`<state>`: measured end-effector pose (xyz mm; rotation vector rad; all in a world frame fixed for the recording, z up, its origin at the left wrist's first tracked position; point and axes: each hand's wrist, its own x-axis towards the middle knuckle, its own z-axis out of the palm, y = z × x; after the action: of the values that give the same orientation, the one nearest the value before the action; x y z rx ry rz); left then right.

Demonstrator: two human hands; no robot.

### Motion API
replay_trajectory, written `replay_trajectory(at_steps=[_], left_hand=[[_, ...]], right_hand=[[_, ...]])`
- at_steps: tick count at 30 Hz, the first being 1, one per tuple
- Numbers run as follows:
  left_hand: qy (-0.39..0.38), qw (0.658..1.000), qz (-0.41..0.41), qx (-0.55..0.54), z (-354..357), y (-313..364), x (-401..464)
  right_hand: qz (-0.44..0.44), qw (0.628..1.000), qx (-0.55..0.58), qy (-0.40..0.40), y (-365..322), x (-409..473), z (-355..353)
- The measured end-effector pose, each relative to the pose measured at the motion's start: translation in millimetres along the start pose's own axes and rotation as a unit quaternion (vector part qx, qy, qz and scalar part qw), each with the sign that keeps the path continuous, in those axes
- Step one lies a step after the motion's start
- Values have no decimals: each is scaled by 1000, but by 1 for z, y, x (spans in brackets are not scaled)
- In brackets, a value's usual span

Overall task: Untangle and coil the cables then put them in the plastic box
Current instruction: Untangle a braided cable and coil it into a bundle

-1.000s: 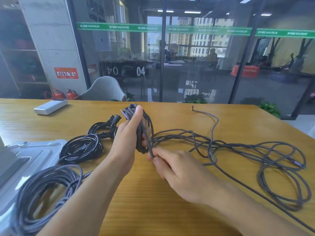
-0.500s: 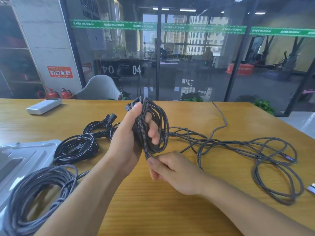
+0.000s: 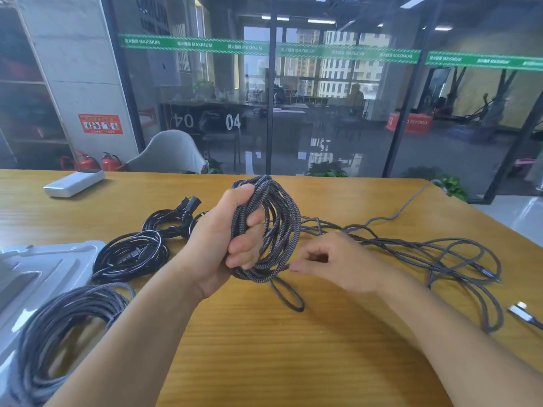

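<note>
My left hand [image 3: 211, 245] is raised above the wooden table, closed around a coil of grey braided cable [image 3: 283, 218] with several turns. My right hand [image 3: 343, 262] sits just right of the coil, thumb and forefinger pinching the same cable at the coil's lower edge. A small loop [image 3: 289, 301] hangs below onto the table. The rest of this cable lies as a loose tangle [image 3: 440, 254] to the right. The pale plastic box [image 3: 44, 265] is at the left edge, partly cut off.
A coiled black power cable [image 3: 129, 257] lies left of my hand. Another coiled grey cable [image 3: 58, 327] rests at the lower left, partly over the box. A white device [image 3: 73, 183] sits far left. A metal plug [image 3: 523, 314] lies near the right edge.
My left hand turned and lifted the coil, which now shows as an open ring. My right hand shifted right and up along the cable, laying one more turn. The tangle was drawn closer.
</note>
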<state>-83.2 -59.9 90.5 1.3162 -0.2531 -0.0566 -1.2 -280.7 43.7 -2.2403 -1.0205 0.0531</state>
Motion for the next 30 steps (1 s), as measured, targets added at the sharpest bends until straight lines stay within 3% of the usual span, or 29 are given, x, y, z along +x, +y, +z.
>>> replay_trajectory(at_steps=[7,12,15,21,30], left_hand=[[-18,998,-9,64,-10,5,-2],[-54,992,-38,111,-8,-1,-1],[-82,984,-45,154,2,-8,-1],[-90,962,-18,257,11,-13,1],[-13,937,32,347,28,-27,4]], right_hand=[[10,967,-241,82,29,-4,-31],[36,943,-274,183,44,-3,-37],[1,909,-291,299,25,4,-29],[-39,888,-221,401,-2,7,-20],[9,938,-12,346,-35,-3,-10]])
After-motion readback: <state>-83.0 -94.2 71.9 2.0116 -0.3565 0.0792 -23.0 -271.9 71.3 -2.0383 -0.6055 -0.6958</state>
